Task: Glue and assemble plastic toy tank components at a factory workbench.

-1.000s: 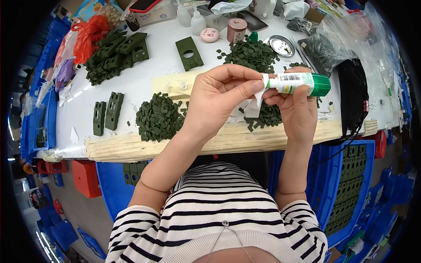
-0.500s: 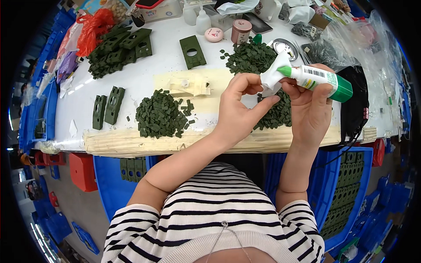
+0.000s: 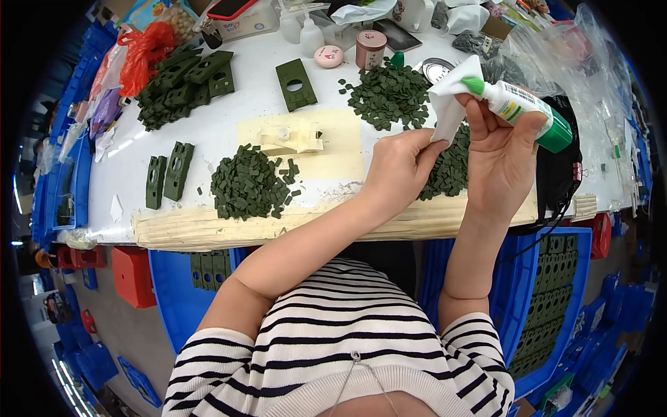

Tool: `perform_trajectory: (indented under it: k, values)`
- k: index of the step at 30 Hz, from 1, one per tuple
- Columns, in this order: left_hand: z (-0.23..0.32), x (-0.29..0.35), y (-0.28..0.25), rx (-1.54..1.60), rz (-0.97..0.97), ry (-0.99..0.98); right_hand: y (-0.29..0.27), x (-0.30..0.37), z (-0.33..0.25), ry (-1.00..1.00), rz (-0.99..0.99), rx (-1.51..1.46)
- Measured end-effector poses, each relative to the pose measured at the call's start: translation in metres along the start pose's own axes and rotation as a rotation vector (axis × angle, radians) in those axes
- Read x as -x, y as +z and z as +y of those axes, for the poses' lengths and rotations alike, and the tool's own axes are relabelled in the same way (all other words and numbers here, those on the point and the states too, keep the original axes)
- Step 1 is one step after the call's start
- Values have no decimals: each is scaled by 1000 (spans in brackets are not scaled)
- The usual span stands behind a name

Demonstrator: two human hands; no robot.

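My right hand (image 3: 506,142) is wrapped round a white and green glue bottle (image 3: 524,108), its green nozzle tilted up to the left. A piece of white tissue (image 3: 448,104) lies against that nozzle. Its lower end is pinched between the thumb and fingers of my left hand (image 3: 403,170). Beneath the hands lies a heap of small dark green pieces (image 3: 448,170), partly hidden by them. Another heap of green pieces (image 3: 243,184) sits left of my left forearm, and a third heap (image 3: 389,94) is farther back.
A cream taped fixture (image 3: 292,139) stands mid-table. Green plates with round holes (image 3: 184,80) are stacked at back left; two more plates (image 3: 178,172) stand nearer. A pink tin (image 3: 370,50) and squeeze bottles (image 3: 311,38) are at the back. Blue crates (image 3: 549,306) flank me below the table edge.
The glue bottle and my right hand have shifted slightly right. My left hand has moved right and closed on the lower part of the tissue, which now hangs stretched from the nozzle.
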State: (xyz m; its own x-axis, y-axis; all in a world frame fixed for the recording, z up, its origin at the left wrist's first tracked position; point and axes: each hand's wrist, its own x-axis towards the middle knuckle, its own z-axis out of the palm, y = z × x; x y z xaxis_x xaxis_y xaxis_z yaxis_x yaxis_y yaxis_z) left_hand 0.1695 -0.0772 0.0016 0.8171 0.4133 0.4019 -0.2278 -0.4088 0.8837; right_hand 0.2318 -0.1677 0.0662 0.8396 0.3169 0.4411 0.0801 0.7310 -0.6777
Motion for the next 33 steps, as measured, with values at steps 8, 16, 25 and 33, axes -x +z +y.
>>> perform_trajectory:
  k: [8, 16, 25, 33]
  values:
    - [-5, -2, 2, -137, -25, 72, -10, -15, -12, -84, 15, 44]
    - [7, -4, 1, 98, -58, -20, -27, -22, -42, -159, -99, -83]
    - [27, -12, -12, 429, -100, -29, -22, -10, -37, -119, 68, 57]
    - [45, -5, -50, 5, -242, 166, -24, 15, -53, -81, -179, -98]
